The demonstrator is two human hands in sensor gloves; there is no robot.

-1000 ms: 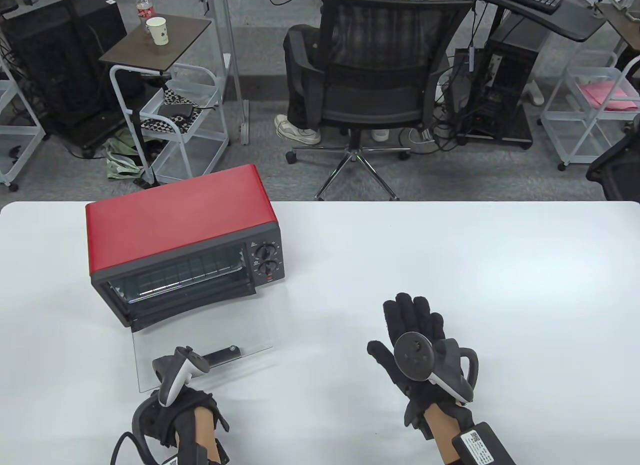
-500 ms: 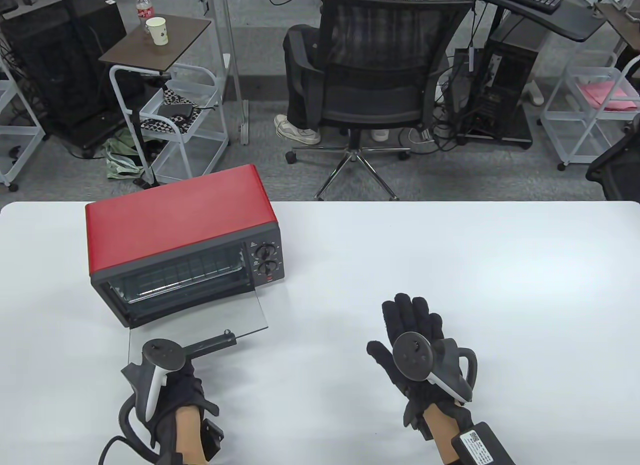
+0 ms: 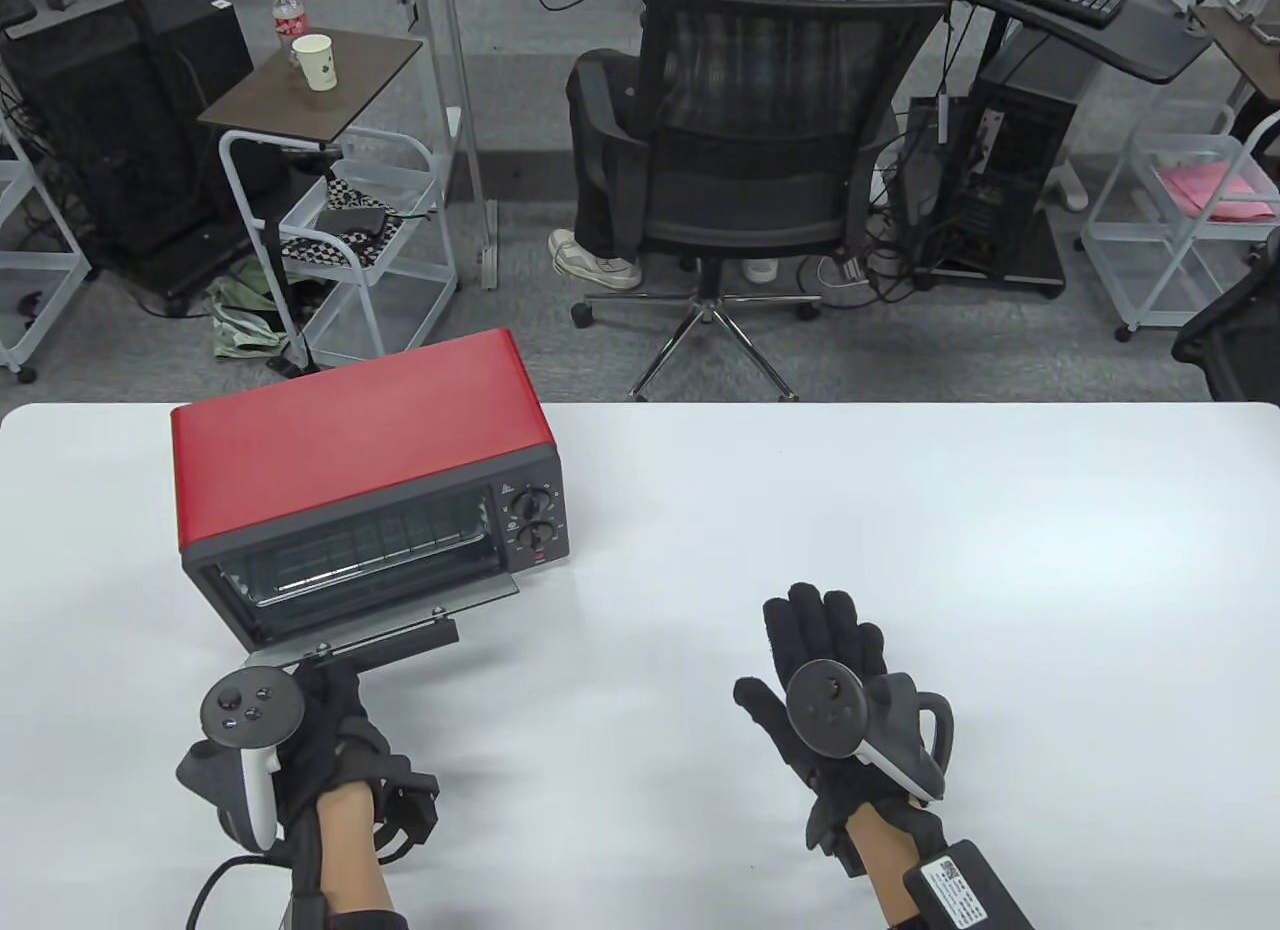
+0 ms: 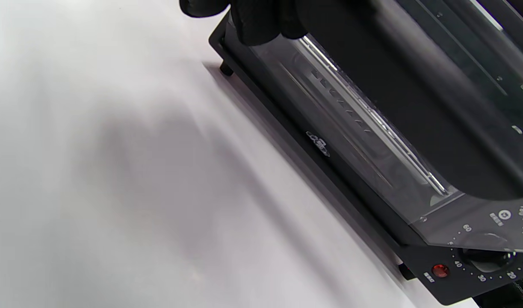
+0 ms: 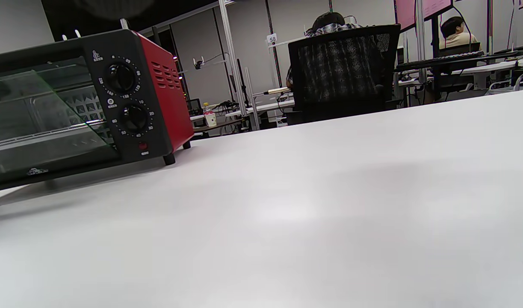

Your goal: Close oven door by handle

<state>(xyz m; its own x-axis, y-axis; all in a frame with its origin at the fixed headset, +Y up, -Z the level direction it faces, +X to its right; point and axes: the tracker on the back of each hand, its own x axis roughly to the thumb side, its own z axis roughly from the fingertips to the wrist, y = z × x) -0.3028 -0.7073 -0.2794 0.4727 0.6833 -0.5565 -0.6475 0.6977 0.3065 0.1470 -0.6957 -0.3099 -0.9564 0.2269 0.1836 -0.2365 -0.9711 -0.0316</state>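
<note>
The red toaster oven (image 3: 350, 450) stands at the table's left. Its glass door (image 3: 470, 595) is tilted about halfway up, with the black handle bar (image 3: 400, 642) along its front edge. My left hand (image 3: 325, 675) grips the handle's left end from below. In the left wrist view my fingertips (image 4: 252, 21) curl over the door's edge, with the glass (image 4: 351, 141) and the dark handle (image 4: 415, 107) beside them. My right hand (image 3: 825, 650) lies flat on the table, fingers spread, holding nothing. The right wrist view shows the oven (image 5: 158, 85) with its slanted door (image 5: 39, 128).
The oven's control panel (image 3: 532, 522) with two knobs is to the right of the door. The white table (image 3: 900, 530) stretches to the right. An office chair (image 3: 740, 170) and carts stand beyond the far edge.
My left hand has lifted the door by its handle from flat on the table to about halfway up, moving toward the oven. My right hand has not moved.
</note>
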